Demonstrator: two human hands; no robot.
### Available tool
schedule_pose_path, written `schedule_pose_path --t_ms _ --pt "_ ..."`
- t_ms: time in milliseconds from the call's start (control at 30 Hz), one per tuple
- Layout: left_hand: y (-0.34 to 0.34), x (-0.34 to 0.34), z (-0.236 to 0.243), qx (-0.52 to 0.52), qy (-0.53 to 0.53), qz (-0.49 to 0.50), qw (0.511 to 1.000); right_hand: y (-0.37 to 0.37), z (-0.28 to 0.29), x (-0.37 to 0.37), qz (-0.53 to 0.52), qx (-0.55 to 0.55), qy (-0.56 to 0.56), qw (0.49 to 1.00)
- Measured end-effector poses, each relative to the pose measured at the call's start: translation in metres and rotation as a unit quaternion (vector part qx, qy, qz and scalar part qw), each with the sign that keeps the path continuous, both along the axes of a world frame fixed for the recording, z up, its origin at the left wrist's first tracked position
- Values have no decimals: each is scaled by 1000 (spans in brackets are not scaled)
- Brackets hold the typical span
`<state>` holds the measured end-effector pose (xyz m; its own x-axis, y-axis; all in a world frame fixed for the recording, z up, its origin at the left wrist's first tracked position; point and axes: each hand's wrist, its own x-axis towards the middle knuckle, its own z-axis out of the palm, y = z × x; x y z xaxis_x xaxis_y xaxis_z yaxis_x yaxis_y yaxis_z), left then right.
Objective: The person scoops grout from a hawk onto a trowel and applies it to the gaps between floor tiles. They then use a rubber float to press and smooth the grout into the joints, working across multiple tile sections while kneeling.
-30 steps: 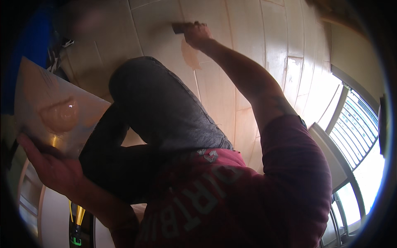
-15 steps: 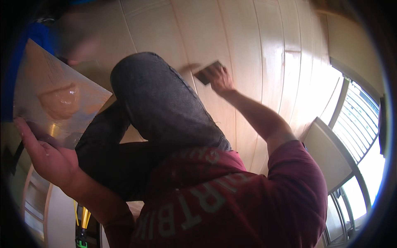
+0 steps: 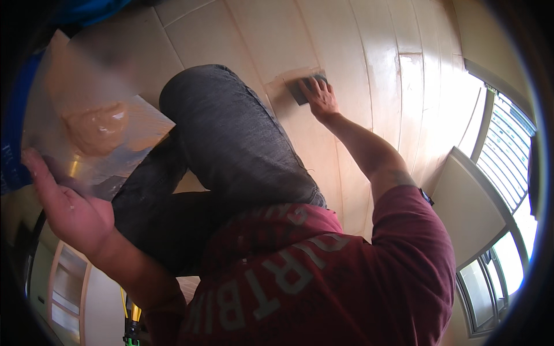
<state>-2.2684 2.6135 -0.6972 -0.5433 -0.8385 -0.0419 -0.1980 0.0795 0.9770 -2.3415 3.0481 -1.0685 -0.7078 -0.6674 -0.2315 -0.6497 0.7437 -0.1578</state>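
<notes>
My left hand (image 3: 75, 213) supports a flat square mixing board, like a hawk (image 3: 144, 147), from below; its fingers are partly hidden beneath it. On the board sits a wet mound of peach-coloured filler (image 3: 98, 130), with thinner smears around it. Away to the right, my right hand (image 3: 324, 101) grips a dark flat spreader (image 3: 298, 91). The spreader lies against the pale wooden planks (image 3: 334, 52), over a patch of thin peach filler (image 3: 283, 81). Several plank seams show the same peach tint.
My bent knee (image 3: 213, 115) in dark jeans stands between the two hands. Blue material (image 3: 14, 155) lies beside the board at far left. A pale panel (image 3: 470, 207) and a bright barred window (image 3: 508, 150) are at right. A yellow and black object (image 3: 133, 317) shows at lower left.
My right hand and the spreader have shifted slightly right and up across the planks, and a filler patch now shows there. The board has moved slightly right in the picture.
</notes>
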Motion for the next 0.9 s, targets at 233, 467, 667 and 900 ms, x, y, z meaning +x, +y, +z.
schedule_pose_path --t_ms 233,467,667,900 --pt "-4 0 -7 70 66 -29 995 13 17 -27 -264 -34 -69 961" --pt "-12 7 -12 -27 16 -71 997 -82 -22 6 -294 37 -204 933" --pt "-15 9 -11 -77 16 -75 994 -127 -1 67 -218 -61 -280 933" --pt "-7 -2 -5 -43 -13 -42 998 -49 19 -21 -410 -19 -133 902"
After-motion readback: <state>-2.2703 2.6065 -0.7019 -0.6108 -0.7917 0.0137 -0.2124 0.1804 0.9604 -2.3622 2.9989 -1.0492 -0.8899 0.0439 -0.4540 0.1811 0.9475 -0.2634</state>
